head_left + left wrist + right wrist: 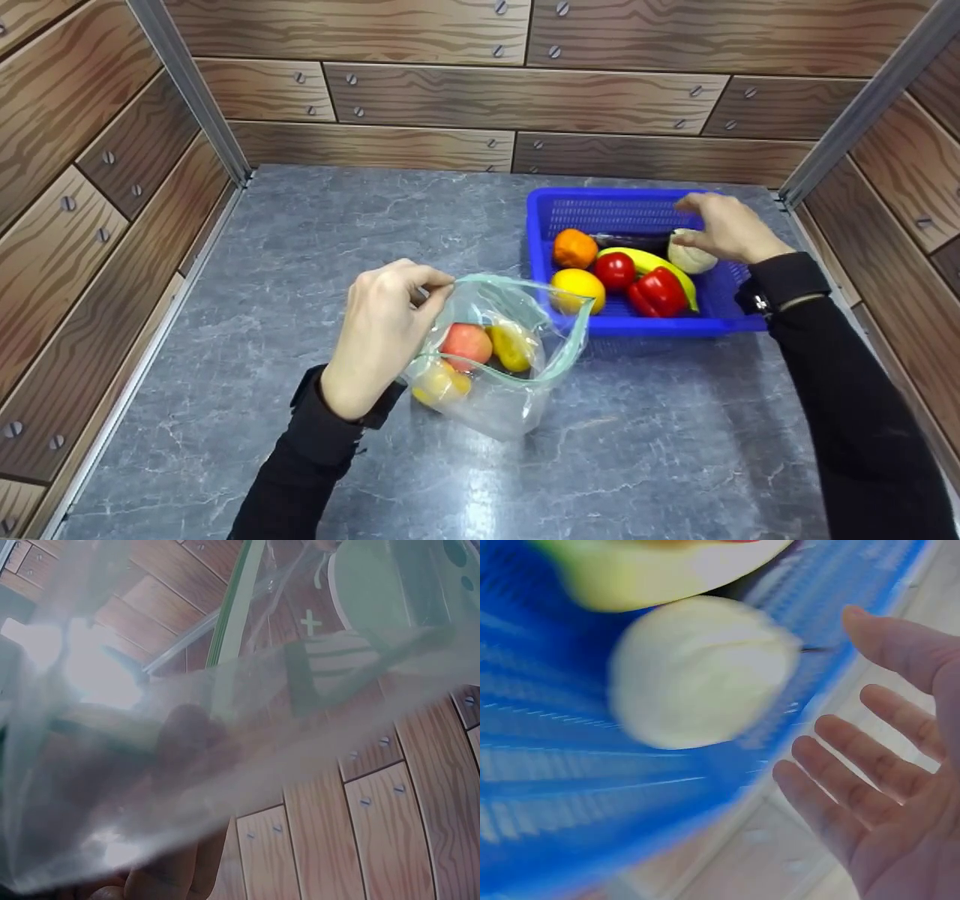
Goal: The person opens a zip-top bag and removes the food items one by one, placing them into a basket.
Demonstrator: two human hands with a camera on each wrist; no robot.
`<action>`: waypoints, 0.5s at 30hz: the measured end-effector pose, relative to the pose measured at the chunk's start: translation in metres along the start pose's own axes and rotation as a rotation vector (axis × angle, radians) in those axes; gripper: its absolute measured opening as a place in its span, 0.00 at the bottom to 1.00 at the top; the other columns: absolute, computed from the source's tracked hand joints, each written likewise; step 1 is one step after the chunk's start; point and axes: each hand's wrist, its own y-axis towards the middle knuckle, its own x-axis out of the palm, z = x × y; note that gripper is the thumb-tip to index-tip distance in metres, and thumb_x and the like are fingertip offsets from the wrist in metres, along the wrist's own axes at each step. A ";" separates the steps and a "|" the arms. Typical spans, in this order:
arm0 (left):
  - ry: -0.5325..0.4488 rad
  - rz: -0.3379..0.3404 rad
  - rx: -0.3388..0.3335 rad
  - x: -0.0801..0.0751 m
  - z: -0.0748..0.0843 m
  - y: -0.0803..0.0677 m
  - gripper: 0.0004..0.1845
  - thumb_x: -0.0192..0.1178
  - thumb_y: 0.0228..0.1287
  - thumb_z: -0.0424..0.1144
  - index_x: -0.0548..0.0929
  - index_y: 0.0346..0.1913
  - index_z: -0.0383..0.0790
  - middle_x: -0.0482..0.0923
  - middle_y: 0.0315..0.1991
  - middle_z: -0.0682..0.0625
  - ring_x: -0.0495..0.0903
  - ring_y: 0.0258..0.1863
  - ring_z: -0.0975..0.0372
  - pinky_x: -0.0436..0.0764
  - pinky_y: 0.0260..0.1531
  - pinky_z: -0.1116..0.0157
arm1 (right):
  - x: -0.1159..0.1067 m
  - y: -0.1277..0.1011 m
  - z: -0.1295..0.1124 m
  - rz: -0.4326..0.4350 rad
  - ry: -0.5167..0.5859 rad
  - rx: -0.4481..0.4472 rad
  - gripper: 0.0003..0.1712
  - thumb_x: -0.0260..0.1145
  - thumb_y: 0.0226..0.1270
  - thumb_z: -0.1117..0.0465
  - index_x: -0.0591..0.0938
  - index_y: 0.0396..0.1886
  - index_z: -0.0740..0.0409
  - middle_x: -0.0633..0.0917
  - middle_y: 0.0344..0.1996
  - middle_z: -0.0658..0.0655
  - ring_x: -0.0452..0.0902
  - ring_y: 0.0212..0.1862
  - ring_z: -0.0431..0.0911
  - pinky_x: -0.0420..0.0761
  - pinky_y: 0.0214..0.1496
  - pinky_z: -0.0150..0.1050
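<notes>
My left hand (382, 330) pinches the rim of a clear zip bag (510, 412) with a pale green strip along its mouth. Inside the bag are a pinkish-red round fruit (466, 345), a yellow-green pear-like fruit (512, 346) and something yellow (441, 384) behind the film. Over the right end of a blue basket (637, 325), my right hand (735, 229) hovers with fingers spread. Nearest to it is a pale, whitish round vegetable (701, 675); in the right wrist view a gap separates them. In the left wrist view the bag's film (247, 720) blurs the fingers.
Also in the basket lie an orange (575, 248), a yellow citrus fruit (577, 289), a tomato (614, 271), a banana (637, 259), a red pepper (658, 292) and a dark eggplant-like thing (630, 241). Wood-patterned walls (420, 94) enclose the grey tabletop (225, 360) at back and sides.
</notes>
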 end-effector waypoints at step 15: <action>0.005 -0.010 -0.015 0.002 0.003 0.000 0.02 0.72 0.65 0.31 0.94 0.38 0.39 0.90 0.31 0.49 0.87 0.28 0.61 0.86 0.30 0.65 | -0.018 -0.050 -0.185 0.364 0.132 -0.661 0.18 0.82 0.59 0.63 0.89 0.50 0.58 0.91 0.44 0.55 0.88 0.47 0.47 0.89 0.51 0.42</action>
